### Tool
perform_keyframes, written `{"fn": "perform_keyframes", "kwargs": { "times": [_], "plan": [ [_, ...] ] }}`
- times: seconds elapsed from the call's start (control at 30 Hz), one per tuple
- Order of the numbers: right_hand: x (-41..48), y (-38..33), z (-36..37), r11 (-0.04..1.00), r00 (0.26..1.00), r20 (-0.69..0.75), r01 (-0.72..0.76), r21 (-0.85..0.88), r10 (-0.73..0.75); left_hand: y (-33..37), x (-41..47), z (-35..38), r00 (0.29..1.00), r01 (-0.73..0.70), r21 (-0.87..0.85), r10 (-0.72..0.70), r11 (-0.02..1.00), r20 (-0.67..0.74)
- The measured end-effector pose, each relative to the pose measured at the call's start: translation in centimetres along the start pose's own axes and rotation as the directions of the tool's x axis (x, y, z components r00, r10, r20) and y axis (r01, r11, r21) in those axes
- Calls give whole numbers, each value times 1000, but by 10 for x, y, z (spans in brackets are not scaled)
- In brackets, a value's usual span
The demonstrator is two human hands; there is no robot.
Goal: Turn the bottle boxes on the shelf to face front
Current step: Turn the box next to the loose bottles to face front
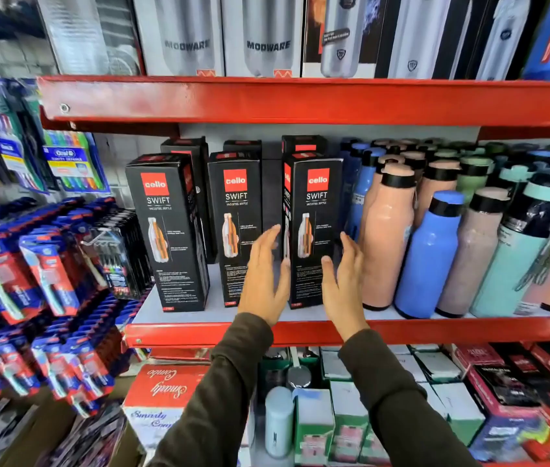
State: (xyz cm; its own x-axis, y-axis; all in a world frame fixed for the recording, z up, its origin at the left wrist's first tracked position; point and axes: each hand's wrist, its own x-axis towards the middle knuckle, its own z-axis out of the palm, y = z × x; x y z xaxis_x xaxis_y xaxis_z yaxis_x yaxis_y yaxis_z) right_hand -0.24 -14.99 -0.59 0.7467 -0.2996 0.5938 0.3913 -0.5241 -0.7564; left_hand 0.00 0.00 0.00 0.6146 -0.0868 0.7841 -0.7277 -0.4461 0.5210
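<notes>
Gaps between boxes (pixel 314 227) passable; bottles (pixel 388 237) seemingly crowd right side.

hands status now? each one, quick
Left hand: open, fingers spread beside the right-most Cello box, holding nothing.
Right hand: open, at that box's other side, holding nothing.

To my right on the same red shelf (pixel 267 332) stand loose bottles packed close together: peach bottles (pixel 386 237), a blue bottle (pixel 427 254) at the front edge, and mint-green ones (pixel 509 264) further along, all with black collars. Above me, the upper shelf carries tall cartons picturing steel flasks, two of them marked MODWARE (pixel 268 38). At my left hang toothbrush packs (pixel 68 160) over rows of red-and-blue blister packs (pixel 31 264), and below sits a red Smarty Combo box (pixel 162 389) beside small green-and-white cartons (pixel 314 423).
</notes>
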Motion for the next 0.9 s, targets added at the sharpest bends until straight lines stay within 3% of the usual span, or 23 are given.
{"fn": "perform_keyframes", "kwargs": {
  "times": [0.17,0.3,0.6,0.9],
  "plan": [
    [8,18,5,982,972,185,-166,92,147,-11,-8,28,935,323,-65,-308,944,175],
    [6,24,7,975,970,191,-176,136,148,-16,-8,40,877,461,-118,-431,879,212],
    [-1,20,2,987,993,67,-102,121,94,-21,-10,46,876,478,-141,-461,867,140],
    [3,18,-7,988,986,157,-70,136,48,-17,-8,40,860,489,-367,-507,791,53]
  ]
}}
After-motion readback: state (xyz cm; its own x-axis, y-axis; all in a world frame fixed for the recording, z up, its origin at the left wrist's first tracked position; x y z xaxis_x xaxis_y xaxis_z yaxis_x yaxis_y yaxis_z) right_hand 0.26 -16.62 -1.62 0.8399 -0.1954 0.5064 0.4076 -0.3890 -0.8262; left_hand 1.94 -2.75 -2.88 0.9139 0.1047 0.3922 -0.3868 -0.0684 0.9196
